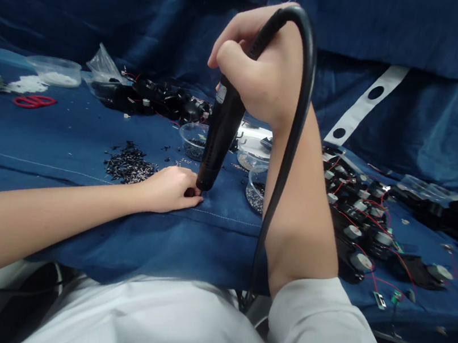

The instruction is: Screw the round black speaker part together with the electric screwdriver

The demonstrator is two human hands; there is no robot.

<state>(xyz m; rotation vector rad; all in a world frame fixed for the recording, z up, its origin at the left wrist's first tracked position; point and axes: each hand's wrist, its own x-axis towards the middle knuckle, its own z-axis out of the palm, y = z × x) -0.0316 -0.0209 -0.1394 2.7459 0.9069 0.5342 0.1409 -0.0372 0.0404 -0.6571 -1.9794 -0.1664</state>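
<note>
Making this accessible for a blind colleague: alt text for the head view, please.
A right hand grips an upright black corded tool, its tip beside the left hand on blue cloth. Small dark parts and clear tubs lie nearby, with red-wired components to the right.

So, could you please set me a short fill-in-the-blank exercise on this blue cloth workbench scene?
The right hand grips a black corded cylindrical power tool with its tip pointing ____.
A heap of small dark metal parts lies to the ____ of the left hand, which rests on the blue cloth.
Thin red ____ run among round silver-topped components on the right.

Missing words: down; left; wires
</note>
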